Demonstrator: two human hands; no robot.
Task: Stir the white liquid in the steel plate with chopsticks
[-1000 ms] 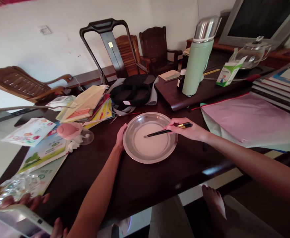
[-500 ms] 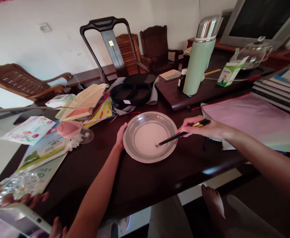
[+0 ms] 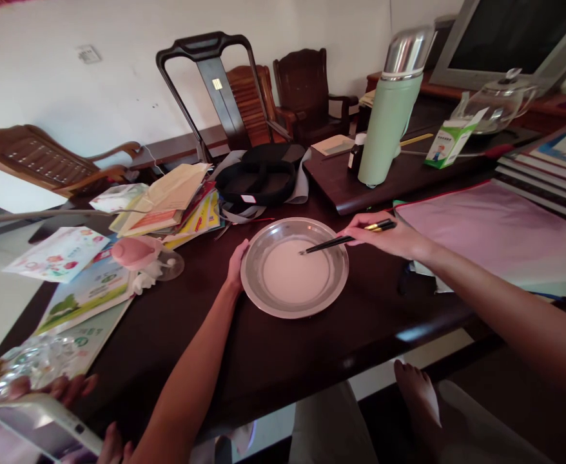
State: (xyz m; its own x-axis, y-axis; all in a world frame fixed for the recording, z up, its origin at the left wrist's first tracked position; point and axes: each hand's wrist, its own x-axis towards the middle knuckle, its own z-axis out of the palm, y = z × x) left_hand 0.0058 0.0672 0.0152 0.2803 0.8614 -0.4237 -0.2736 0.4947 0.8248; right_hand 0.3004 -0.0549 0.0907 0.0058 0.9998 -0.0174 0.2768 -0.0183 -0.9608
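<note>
my right hand (image 3: 382, 238) pinches the black chopsticks (image 3: 329, 243); the bowl (image 3: 253, 270) lies left.
from there, i read the chopsticks' long axis leftward and slightly nearer the camera, tips at the pale liquid (image 3: 292, 277) just beyond its middle. my left hand (image 3: 236, 265) is nearer the bowl, touching its left rim; fingers mostly hidden, i cannot tell its grip.

Metal bowl (image 3: 294, 312), pale liquid (image 3: 290, 277) inside, slanted black chopsticks (image 3: 329, 243)

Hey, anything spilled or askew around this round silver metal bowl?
No spill shows beside the metal bowl. The tan and yellow paper pile left of the black fabric case looks askew: sheets fan unevenly.
</note>
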